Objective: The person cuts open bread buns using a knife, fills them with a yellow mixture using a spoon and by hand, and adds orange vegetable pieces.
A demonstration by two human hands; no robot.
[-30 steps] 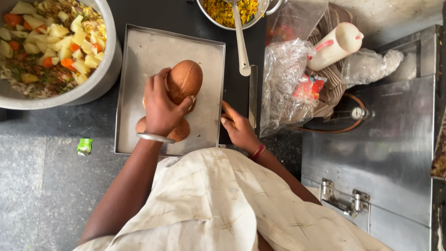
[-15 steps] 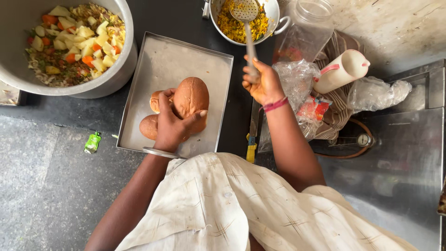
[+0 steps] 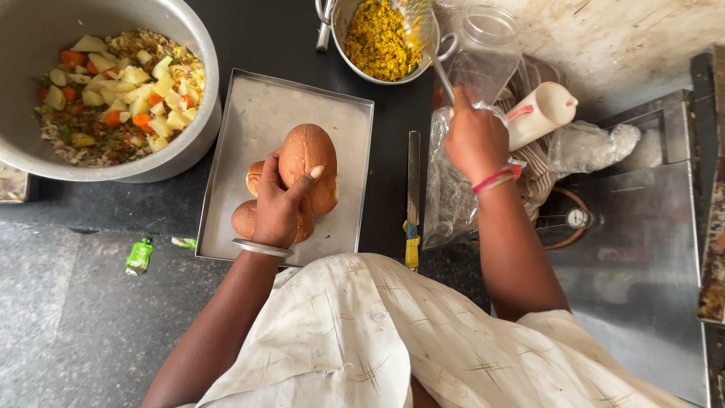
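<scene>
Two pots (image 3: pixel 200 91) (image 3: pixel 341 30) hold vegetables (image 3: pixel 121 91) and yellow filling (image 3: pixel 381 41).

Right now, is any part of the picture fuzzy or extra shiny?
In the head view, the slotted spoon in the right hand looks smeared over the pan of yellow food; the steel tray shows soft pale glare; the bun held by the left hand stays sharp, casting barely any shadow.

Dark stone counter (image 3: pixel 249 38), grey speckled floor (image 3: pixel 68 332), steel unit (image 3: pixel 642 287) at right.
</scene>
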